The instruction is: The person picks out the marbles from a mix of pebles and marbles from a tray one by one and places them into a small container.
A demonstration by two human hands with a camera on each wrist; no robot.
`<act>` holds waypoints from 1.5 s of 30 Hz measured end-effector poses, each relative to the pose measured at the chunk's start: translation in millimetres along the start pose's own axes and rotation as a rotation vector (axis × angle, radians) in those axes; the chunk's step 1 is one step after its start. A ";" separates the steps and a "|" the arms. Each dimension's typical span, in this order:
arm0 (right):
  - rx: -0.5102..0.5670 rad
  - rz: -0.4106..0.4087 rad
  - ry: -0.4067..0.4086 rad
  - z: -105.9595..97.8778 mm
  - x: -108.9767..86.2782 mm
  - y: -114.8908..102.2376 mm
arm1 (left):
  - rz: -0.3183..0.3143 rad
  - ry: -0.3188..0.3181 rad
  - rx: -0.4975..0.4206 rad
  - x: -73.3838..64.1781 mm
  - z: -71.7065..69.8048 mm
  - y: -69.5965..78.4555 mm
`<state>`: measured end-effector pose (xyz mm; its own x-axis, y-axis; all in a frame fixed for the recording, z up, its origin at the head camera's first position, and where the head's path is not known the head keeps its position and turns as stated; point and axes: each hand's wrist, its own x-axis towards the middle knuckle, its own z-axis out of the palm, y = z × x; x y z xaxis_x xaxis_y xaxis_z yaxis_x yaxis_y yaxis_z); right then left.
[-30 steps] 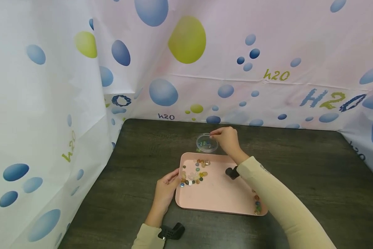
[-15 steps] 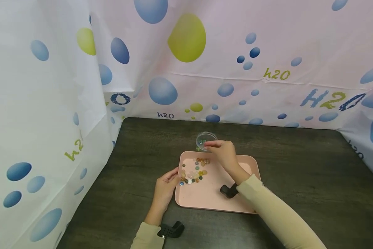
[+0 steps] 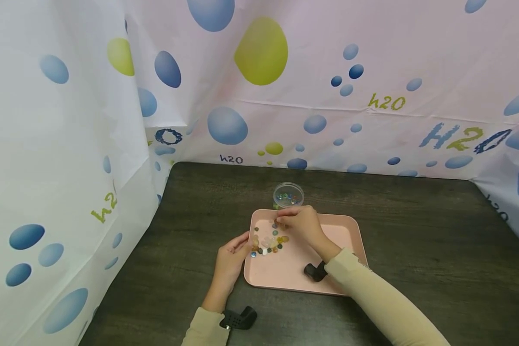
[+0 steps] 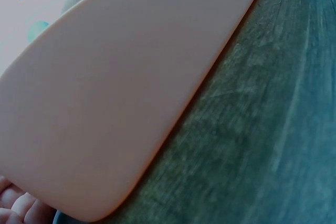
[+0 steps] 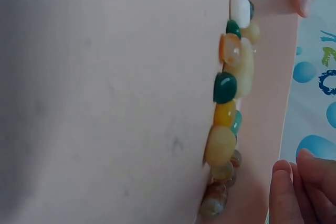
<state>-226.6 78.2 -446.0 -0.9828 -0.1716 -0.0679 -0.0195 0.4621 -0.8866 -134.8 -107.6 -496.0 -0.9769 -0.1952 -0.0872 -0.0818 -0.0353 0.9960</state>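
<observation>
Over the far left part of the pink tray (image 3: 281,274) hangs the right hand (image 3: 304,227), its thumb and fingertips drawn narrowly together; whether a stone sits between them I cannot tell, as neither the head view nor the right wrist view shows it clearly. At the tray's left edge, the left hand (image 3: 230,258) holds the rim, with the thumb on the upper side.

Nearer than the right fingertips, on the left part of the tray, lies a loose cluster of small stones: a yellow stone (image 3: 285,239) at its right side, a white stone (image 3: 265,251) on its near side, and a blue stone (image 3: 253,254) close to the tray's left rim. Just beyond the tray's far edge, a little left of its middle, stands a clear round dish (image 3: 288,184) with green and blue stones in it.

The handling of the stones looks partway along, I judge: many already lie on the tray, while others remain in the dish. Which way they pass is not plain, and the right sleeve (image 3: 385,293) hides the tray's near right corner. Beneath and around the tray spreads the dark tabletop (image 3: 198,216).
</observation>
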 end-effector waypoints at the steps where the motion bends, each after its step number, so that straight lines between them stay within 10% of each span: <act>1: -0.015 -0.005 -0.001 1.1 0.4 0.2 | 0.005 0.002 0.000 1.1 0.1 -2.2; 33: -0.420 -0.158 -0.009 21.7 10.0 -3.2 | -0.010 -0.026 0.006 -9.1 0.8 22.2; 45: -0.340 -0.150 -0.055 32.2 14.9 -4.5 | -0.010 -0.040 0.016 -8.6 0.8 22.2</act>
<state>-235.2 45.5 -457.7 -0.9532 -0.3018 0.0185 -0.2315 0.6889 -0.6869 -128.3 -105.9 -473.1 -0.9831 -0.1551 -0.0968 -0.0946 -0.0213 0.9953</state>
